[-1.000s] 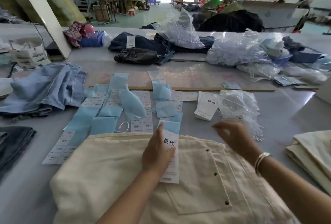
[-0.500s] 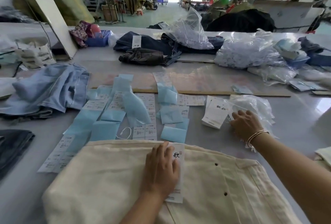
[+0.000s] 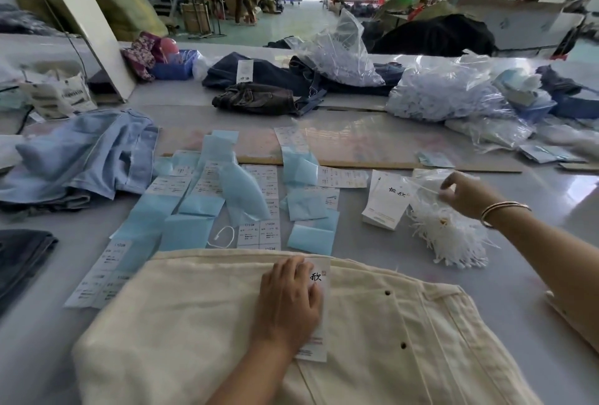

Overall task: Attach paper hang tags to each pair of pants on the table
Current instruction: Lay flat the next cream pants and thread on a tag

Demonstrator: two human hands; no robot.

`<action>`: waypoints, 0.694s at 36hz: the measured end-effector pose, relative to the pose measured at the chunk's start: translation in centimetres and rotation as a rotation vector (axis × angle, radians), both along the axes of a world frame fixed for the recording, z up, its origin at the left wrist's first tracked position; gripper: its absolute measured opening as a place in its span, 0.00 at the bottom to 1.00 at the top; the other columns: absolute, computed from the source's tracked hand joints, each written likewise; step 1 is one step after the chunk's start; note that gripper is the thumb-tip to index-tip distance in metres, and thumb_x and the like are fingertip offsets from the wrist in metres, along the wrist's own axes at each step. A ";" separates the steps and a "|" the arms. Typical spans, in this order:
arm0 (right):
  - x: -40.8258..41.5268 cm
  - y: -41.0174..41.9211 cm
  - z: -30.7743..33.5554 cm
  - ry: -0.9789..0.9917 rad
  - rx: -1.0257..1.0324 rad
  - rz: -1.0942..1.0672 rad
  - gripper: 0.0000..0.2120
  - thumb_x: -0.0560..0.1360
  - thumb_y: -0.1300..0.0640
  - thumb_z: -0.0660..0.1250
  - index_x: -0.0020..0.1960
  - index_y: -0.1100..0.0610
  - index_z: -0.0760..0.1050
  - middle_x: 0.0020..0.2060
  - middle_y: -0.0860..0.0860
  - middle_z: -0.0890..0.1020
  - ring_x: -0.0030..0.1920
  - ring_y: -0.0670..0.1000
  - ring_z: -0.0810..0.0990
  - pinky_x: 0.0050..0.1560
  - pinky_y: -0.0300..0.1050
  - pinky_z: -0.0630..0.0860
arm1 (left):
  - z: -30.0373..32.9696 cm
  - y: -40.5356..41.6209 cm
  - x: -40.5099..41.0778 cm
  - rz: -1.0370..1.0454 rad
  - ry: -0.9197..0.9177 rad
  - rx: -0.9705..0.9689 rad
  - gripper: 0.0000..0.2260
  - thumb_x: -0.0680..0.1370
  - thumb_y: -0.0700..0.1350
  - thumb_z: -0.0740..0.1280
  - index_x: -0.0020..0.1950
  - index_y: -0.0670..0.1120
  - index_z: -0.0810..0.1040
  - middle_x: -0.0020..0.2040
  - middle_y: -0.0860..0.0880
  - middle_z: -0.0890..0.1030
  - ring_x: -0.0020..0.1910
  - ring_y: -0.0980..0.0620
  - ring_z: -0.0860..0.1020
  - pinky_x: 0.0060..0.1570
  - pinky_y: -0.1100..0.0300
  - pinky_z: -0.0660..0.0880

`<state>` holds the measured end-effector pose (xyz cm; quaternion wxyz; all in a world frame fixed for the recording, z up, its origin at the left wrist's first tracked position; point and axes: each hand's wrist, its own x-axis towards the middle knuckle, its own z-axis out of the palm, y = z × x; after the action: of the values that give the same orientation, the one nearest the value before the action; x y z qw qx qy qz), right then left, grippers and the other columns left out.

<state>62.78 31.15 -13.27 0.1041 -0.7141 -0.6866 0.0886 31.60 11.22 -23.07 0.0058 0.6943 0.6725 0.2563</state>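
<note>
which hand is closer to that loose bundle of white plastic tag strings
Right. The right hand pinches one strand just above the white plastic string bundle; the left hand rests on the white paper hang tag.

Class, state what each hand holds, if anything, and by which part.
The right hand pinches a white tag string at one end. The left hand presses flat on the hang tag, gripping nothing.
</note>
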 end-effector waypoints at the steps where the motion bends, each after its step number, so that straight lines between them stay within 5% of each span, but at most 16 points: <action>1: 0.1 -0.4 0.3 -0.246 -0.094 0.047 0.16 0.76 0.51 0.66 0.60 0.58 0.72 0.52 0.59 0.79 0.50 0.58 0.77 0.46 0.45 0.70 | -0.1 0.0 0.0 0.002 0.000 -0.010 0.15 0.71 0.51 0.58 0.49 0.48 0.80 0.50 0.50 0.81 0.47 0.46 0.79 0.46 0.54 0.76; 4: -0.1 -1.5 1.0 -0.713 -0.179 0.094 0.18 0.75 0.46 0.66 0.60 0.56 0.73 0.55 0.53 0.80 0.53 0.54 0.79 0.46 0.44 0.75 | -0.3 0.1 0.0 0.008 0.007 -0.025 0.15 0.71 0.51 0.58 0.49 0.48 0.80 0.49 0.50 0.81 0.46 0.46 0.78 0.46 0.53 0.76; 8: -1.1 -2.7 1.5 -0.804 -0.251 -0.021 0.20 0.73 0.37 0.64 0.53 0.52 0.79 0.51 0.48 0.80 0.51 0.51 0.79 0.46 0.44 0.74 | -0.3 0.1 0.0 0.009 0.003 -0.015 0.15 0.71 0.51 0.57 0.49 0.48 0.80 0.49 0.50 0.81 0.47 0.46 0.78 0.47 0.53 0.76; 11: -1.2 -2.9 1.7 -0.457 -0.417 -0.140 0.22 0.72 0.36 0.66 0.34 0.55 0.76 0.34 0.48 0.77 0.35 0.48 0.75 0.39 0.40 0.71 | -0.4 0.1 0.0 0.008 0.002 0.009 0.15 0.71 0.51 0.58 0.49 0.49 0.80 0.48 0.51 0.81 0.46 0.47 0.78 0.46 0.54 0.76; 14: -0.6 -3.0 1.0 0.137 -0.479 -0.294 0.21 0.72 0.43 0.69 0.31 0.58 0.70 0.21 0.49 0.68 0.23 0.48 0.63 0.25 0.36 0.60 | -0.5 0.2 -0.1 0.005 0.000 0.021 0.14 0.71 0.51 0.58 0.49 0.49 0.80 0.48 0.51 0.80 0.46 0.47 0.78 0.46 0.54 0.75; 20: 0.6 -2.6 -1.9 0.897 -0.180 -0.469 0.14 0.74 0.54 0.67 0.33 0.54 0.68 0.29 0.51 0.71 0.28 0.49 0.66 0.30 0.40 0.59 | -0.4 0.2 0.0 0.008 0.006 0.019 0.15 0.71 0.51 0.57 0.49 0.49 0.80 0.48 0.51 0.81 0.46 0.47 0.78 0.46 0.54 0.76; 25: -0.3 -2.9 -1.8 1.159 0.030 -0.437 0.10 0.76 0.56 0.62 0.35 0.53 0.69 0.22 0.42 0.78 0.33 0.45 0.68 0.34 0.42 0.60 | -0.4 0.1 0.0 0.009 -0.007 0.014 0.16 0.71 0.51 0.57 0.50 0.48 0.80 0.49 0.51 0.81 0.46 0.47 0.78 0.47 0.53 0.75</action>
<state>62.49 28.26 -15.04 0.4859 -0.6723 -0.3576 0.4290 31.61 11.34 -23.48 0.0021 0.6904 0.6736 0.2637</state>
